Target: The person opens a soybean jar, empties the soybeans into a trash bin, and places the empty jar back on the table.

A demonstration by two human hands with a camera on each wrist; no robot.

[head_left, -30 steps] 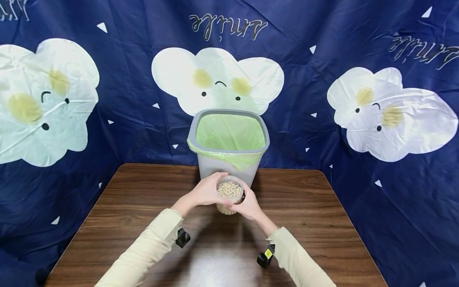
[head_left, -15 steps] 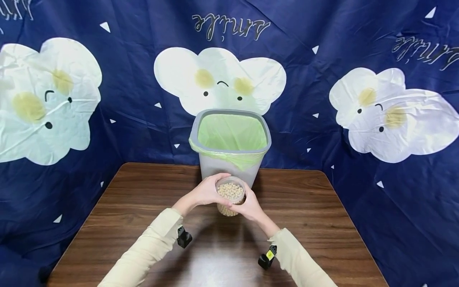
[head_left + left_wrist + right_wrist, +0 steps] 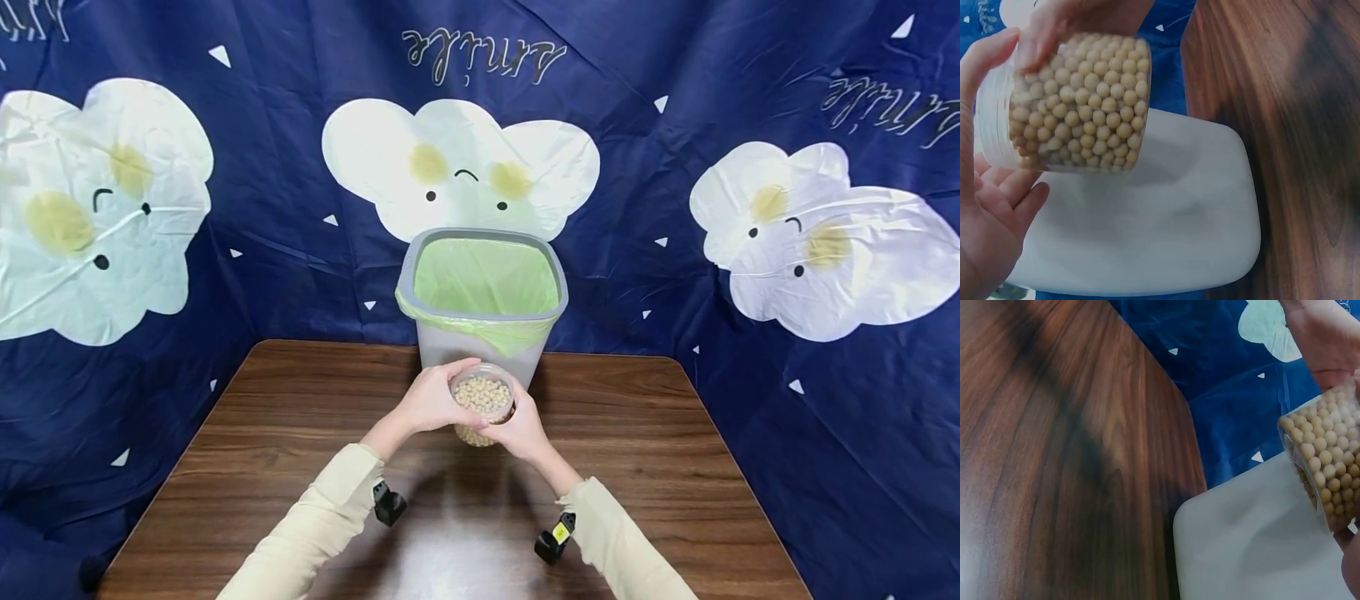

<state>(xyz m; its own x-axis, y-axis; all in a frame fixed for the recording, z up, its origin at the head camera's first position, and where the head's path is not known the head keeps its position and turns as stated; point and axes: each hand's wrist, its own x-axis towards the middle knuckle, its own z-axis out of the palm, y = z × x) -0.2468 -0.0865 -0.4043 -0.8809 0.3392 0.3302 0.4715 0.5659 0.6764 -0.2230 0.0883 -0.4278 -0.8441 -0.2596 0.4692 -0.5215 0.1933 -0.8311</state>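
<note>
Both hands hold a clear plastic jar full of round, pale yellow beans (image 3: pixel 483 393) in front of the bin. My left hand (image 3: pixel 431 402) grips its left side near the top, and my right hand (image 3: pixel 527 429) grips the right side, with the thumbs meeting at the front. In the left wrist view the jar (image 3: pixel 1082 103) shows a translucent band round its top end, and its bottom hangs above the table. Part of the jar (image 3: pixel 1332 453) appears at the right edge of the right wrist view. The beans look like soybeans.
Directly behind the jar stands a grey bin (image 3: pixel 442 346) with a green liner bag (image 3: pixel 487 279) folded over its rim. It stands at the back edge of the brown wooden table (image 3: pixel 300 433). A dark blue cloth (image 3: pixel 637 50) with white clouds surrounds the table.
The jar has risen slightly toward the bin in the last half second, with both hands keeping their hold. The left forearm has shifted a little to the right.
</note>
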